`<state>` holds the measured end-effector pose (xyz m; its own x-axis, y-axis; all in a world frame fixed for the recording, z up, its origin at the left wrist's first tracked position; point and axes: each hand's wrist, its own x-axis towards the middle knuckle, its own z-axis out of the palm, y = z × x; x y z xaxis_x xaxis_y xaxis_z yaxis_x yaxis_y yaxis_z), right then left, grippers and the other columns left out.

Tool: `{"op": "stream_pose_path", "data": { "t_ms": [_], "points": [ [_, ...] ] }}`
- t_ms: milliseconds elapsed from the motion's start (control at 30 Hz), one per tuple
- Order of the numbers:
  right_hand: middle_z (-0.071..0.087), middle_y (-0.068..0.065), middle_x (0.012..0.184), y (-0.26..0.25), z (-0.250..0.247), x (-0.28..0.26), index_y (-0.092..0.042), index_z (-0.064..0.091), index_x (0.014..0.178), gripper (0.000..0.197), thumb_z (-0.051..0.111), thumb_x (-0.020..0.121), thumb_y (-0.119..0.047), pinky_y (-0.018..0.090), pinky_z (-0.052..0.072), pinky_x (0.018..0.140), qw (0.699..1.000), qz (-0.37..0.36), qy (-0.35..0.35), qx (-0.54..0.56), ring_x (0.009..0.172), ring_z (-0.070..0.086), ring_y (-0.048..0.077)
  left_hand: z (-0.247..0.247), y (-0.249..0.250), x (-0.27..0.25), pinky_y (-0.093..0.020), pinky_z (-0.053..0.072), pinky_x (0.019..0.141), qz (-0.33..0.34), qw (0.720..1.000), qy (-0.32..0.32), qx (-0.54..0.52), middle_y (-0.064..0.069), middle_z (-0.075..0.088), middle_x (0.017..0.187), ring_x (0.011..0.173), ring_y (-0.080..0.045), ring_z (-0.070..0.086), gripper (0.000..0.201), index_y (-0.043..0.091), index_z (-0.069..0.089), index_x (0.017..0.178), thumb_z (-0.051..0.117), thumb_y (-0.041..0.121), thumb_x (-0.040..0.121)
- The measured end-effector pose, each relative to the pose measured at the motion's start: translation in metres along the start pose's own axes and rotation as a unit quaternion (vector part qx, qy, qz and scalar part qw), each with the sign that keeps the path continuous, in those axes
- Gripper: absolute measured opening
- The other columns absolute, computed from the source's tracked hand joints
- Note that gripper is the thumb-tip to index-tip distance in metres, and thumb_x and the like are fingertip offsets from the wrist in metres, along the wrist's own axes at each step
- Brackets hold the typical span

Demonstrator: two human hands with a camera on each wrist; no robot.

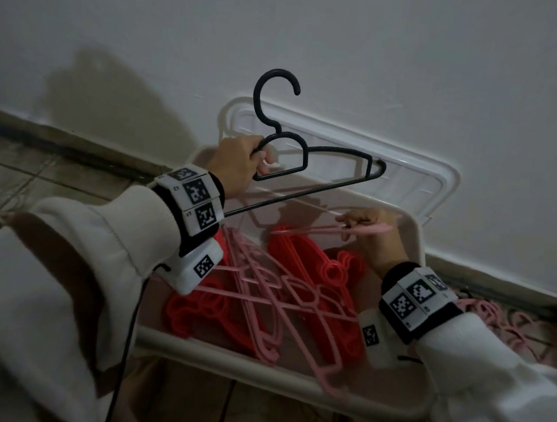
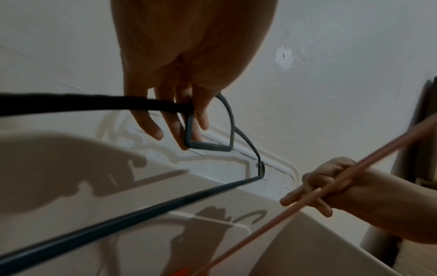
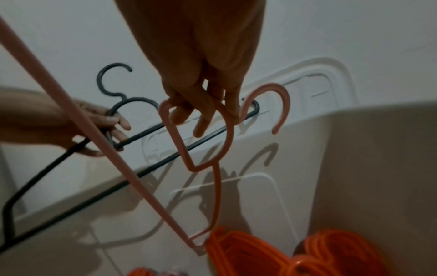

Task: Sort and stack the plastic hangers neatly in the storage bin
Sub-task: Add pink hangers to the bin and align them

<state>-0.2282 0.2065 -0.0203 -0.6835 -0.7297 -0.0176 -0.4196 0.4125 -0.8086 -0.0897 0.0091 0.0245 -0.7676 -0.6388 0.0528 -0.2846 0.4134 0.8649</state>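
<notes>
My left hand (image 1: 241,162) grips a black hanger (image 1: 311,161) near its neck and holds it upright above the far edge of the white storage bin (image 1: 282,381); the left wrist view shows the fingers (image 2: 175,119) curled round the black hanger (image 2: 208,147). My right hand (image 1: 366,228) pinches a pink hanger (image 1: 366,230) over the bin; its fingers (image 3: 205,108) hold the loop under the hook of the pink hanger (image 3: 222,142). Red hangers (image 1: 316,264) and pink hangers (image 1: 269,297) lie inside the bin.
The bin's clear lid (image 1: 391,173) leans against the white wall (image 1: 352,49) behind it. More pink hangers (image 1: 509,325) lie on the floor at the right. A cable (image 1: 127,349) hangs from my left wrist. Tiled floor (image 1: 21,168) lies at the left.
</notes>
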Motion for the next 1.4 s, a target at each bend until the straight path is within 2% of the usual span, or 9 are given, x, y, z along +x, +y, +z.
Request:
{"op": "stream_pose_path", "data": {
  "t_ms": [67,167,367,600,733,833,1033,1200,1400],
  "points": [
    [0.063,0.005,0.060,-0.008,-0.004,-0.003,-0.016,0.050,0.049,0.047,0.041,0.072,0.024,0.019,0.048,0.064,0.999,-0.044,0.007,-0.021,0.060,0.060,-0.008,0.000,0.000,0.000,-0.022,0.049,0.078,-0.002,1.000,-0.002,-0.004,-0.002,0.058,0.071,0.072,-0.015,0.058,0.019,0.007,0.057,0.092,0.039,0.003,0.097],
    [0.063,0.011,0.072,-0.029,-0.009,-0.009,-0.027,0.035,0.061,0.049,0.042,0.081,0.017,0.043,0.051,0.078,0.992,-0.093,-0.001,-0.081,0.081,0.066,0.021,-0.001,0.001,-0.002,-0.025,0.050,0.080,0.001,1.000,-0.014,0.006,-0.010,0.062,0.081,0.079,-0.019,0.060,0.020,0.001,0.060,0.098,0.040,0.003,0.097],
    [0.067,-0.005,0.098,-0.062,-0.025,-0.011,-0.015,0.042,0.107,0.012,0.046,0.096,-0.011,0.007,0.049,0.069,0.978,-0.164,0.009,-0.132,0.086,0.066,0.009,-0.003,0.001,-0.001,-0.010,0.046,0.074,0.014,1.000,-0.013,0.022,-0.008,0.067,0.086,0.077,-0.011,0.062,0.017,0.003,0.062,0.101,0.047,0.008,0.096],
    [0.068,0.001,0.086,-0.083,-0.042,-0.003,-0.011,0.053,0.119,0.028,0.038,0.096,-0.016,0.027,0.009,0.066,0.845,-0.319,0.123,-0.411,0.059,0.049,0.024,-0.012,0.001,0.002,0.003,0.036,0.060,0.029,0.998,-0.005,0.058,-0.001,0.064,0.084,0.058,0.014,0.051,0.017,0.003,0.065,0.100,0.050,0.007,0.094],
    [0.064,0.009,0.104,-0.095,-0.045,-0.002,-0.011,0.047,0.125,0.031,0.034,0.098,-0.018,0.038,0.038,0.074,0.916,-0.229,0.075,-0.319,0.078,0.057,0.032,-0.020,0.000,0.000,0.003,0.038,0.057,0.021,0.999,-0.013,0.029,-0.005,0.068,0.082,0.055,0.019,0.055,0.014,0.009,0.063,0.096,0.049,0.011,0.095],
    [0.066,0.010,0.090,-0.096,-0.045,0.000,-0.014,0.048,0.124,0.028,0.037,0.098,-0.019,0.043,0.047,0.077,0.954,-0.149,0.041,-0.258,0.079,0.059,0.030,-0.022,-0.002,-0.002,0.003,0.038,0.055,0.013,0.999,-0.018,0.028,-0.005,0.068,0.081,0.056,0.018,0.056,0.014,0.012,0.062,0.094,0.049,0.012,0.095],
    [0.067,0.005,0.104,-0.097,-0.031,-0.004,-0.012,0.044,0.120,0.022,0.038,0.098,-0.013,0.028,0.015,0.073,0.842,-0.238,0.014,-0.484,0.071,0.054,0.028,-0.027,-0.001,-0.002,0.002,0.038,0.054,0.012,0.999,-0.005,0.051,-0.001,0.063,0.078,0.048,0.016,0.053,0.016,0.008,0.064,0.095,0.048,0.010,0.095],
    [0.070,0.004,0.079,-0.087,-0.021,-0.008,-0.011,0.054,0.104,0.022,0.056,0.083,-0.004,0.035,0.017,0.073,0.800,-0.291,0.006,-0.525,0.052,0.054,0.024,-0.031,-0.012,-0.002,-0.012,0.051,0.058,-0.002,0.995,-0.055,-0.087,0.006,0.070,0.065,0.058,0.002,0.064,0.022,-0.012,0.060,0.106,0.048,0.002,0.094],
    [0.069,-0.007,0.066,-0.093,-0.040,-0.003,-0.024,0.061,0.083,0.041,0.020,0.081,-0.024,0.035,0.017,0.081,0.788,-0.323,0.002,-0.524,0.055,0.058,0.018,-0.044,-0.007,-0.007,-0.025,0.043,0.068,-0.020,0.980,-0.185,-0.069,0.007,0.070,0.069,0.068,-0.006,0.060,0.021,0.003,0.065,0.088,0.052,0.019,0.090]
  ]
}}
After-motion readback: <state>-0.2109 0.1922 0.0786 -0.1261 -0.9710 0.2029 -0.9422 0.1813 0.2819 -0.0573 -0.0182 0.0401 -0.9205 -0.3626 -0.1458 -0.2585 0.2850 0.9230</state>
